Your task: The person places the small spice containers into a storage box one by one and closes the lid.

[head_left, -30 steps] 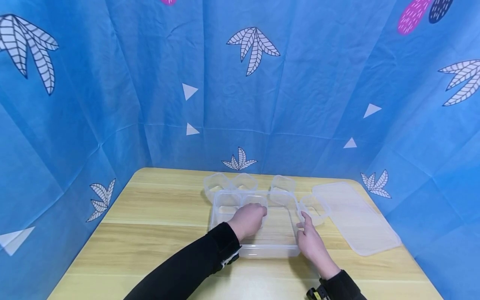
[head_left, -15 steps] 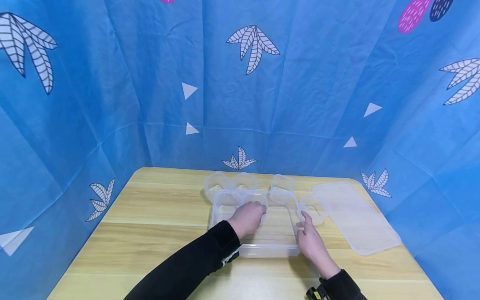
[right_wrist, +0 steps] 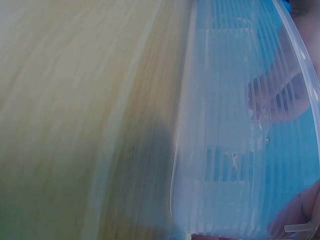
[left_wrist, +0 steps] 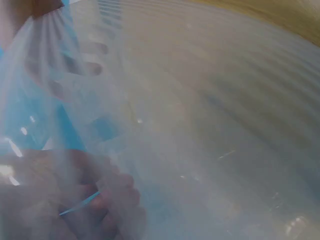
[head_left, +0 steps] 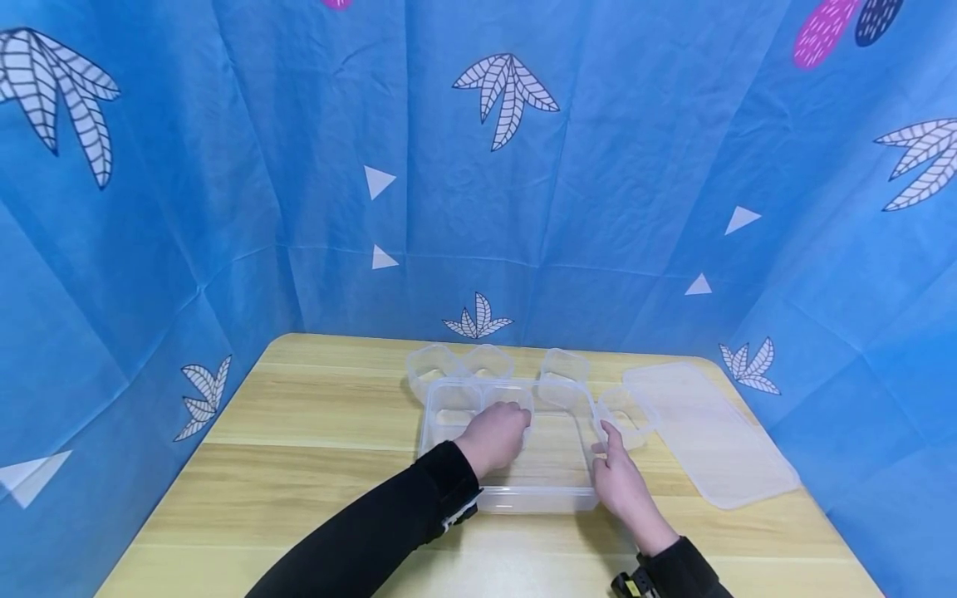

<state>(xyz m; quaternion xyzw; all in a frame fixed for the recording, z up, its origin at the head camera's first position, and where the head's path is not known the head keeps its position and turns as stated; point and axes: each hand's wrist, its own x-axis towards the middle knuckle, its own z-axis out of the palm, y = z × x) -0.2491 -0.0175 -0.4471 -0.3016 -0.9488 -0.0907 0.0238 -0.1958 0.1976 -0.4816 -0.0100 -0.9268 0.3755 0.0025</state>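
Note:
A large clear plastic container (head_left: 534, 500) sits mid-table, its ribbed wall (right_wrist: 225, 115) filling much of the right wrist view. Two small clear boxes stand side by side in its far left part. My left hand (head_left: 495, 436) reaches inside, with curled fingers pinching the near side of the right-hand small box (head_left: 510, 396). Left of it is the other small box (head_left: 454, 401). My right hand (head_left: 620, 482) grips the container's right side near the front corner. Through cloudy plastic, the left wrist view shows curled fingers (left_wrist: 115, 200) at lower left.
Behind the container stand three more small clear boxes, including a left one (head_left: 432, 367) and a right one (head_left: 564, 365). Another small box (head_left: 630, 415) is just beyond the right wall. A flat clear lid (head_left: 710, 440) lies at the table's right. Blue curtain (head_left: 478, 208) surrounds the table (head_left: 299, 432).

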